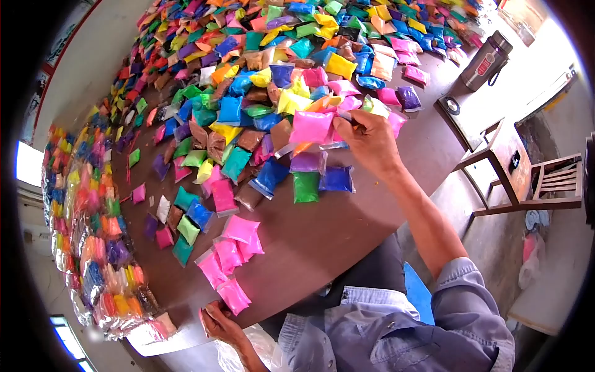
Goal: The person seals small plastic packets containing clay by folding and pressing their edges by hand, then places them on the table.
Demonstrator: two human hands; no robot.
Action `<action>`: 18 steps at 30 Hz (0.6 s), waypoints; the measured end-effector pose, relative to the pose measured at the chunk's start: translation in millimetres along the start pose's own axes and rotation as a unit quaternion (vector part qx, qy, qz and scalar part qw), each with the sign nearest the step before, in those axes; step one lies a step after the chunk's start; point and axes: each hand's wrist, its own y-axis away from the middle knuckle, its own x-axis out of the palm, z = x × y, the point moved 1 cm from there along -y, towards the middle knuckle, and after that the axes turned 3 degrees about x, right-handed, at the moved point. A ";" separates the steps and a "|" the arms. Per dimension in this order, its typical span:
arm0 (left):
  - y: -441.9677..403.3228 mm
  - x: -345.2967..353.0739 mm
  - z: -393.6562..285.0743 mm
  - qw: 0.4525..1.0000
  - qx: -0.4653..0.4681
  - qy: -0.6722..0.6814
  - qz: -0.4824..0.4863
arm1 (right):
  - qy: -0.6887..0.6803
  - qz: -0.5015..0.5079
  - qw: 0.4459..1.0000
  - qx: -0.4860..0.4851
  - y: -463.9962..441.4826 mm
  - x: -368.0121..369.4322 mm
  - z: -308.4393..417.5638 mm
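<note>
My right hand (372,144) pinches the edge of a small pink packet (311,127) between thumb and fingers, above the near side of a large heap of coloured packets (230,111). Just below it, a purple packet (308,162), a green packet (305,187) and a blue packet (336,179) lie on the table. At the table's front edge, my left hand (224,327) has its fingers curled together; what they hold, if anything, is hidden. Close to that hand lies a small group of pink packets (229,255), partly overlapping.
The brown table (297,248) carries the heap across its far side. Clear bags of coloured packets (99,248) line its left edge. A dark flask (487,62) stands at the far right. Beyond the table are a wooden stool (505,164) and a chair (558,180).
</note>
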 end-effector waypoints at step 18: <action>0.9 1.1 6.7 1.000 0.023 0.019 0.002 | -0.169 0.085 0.978 0.084 12.9 3.9 -7.3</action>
